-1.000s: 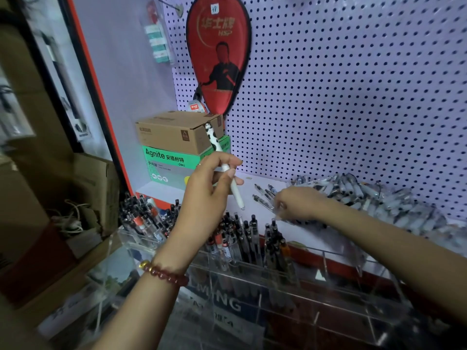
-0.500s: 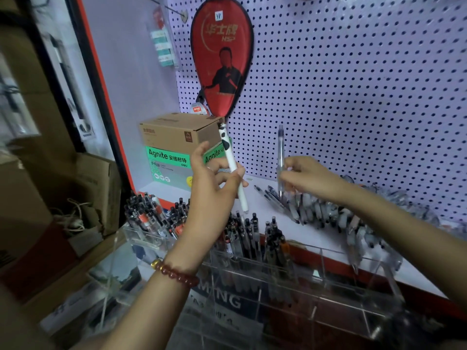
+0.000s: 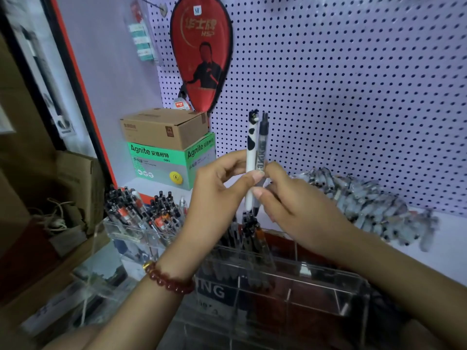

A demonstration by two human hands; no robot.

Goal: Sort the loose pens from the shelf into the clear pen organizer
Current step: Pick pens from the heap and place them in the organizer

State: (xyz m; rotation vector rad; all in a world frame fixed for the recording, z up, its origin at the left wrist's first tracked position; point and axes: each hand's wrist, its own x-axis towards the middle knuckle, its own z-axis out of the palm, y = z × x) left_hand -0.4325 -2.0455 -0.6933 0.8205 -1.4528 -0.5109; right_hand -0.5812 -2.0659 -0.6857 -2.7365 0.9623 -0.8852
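From the head camera, both hands meet in the middle of the view, above the clear pen organizer. The left hand, with a red bead bracelet on its wrist, pinches a white pen with black cow patches between thumb and curled fingers. The right hand grips a clear grey pen in the same way. The two pens stand upright, side by side and touching, tips down. Below them, dark pens already stand in the organizer's middle compartment, and more fill the compartments to the left. A heap of loose pens lies on the white shelf to the right, against the pegboard. A red paddle case hangs above a cardboard box stacked on a green box.
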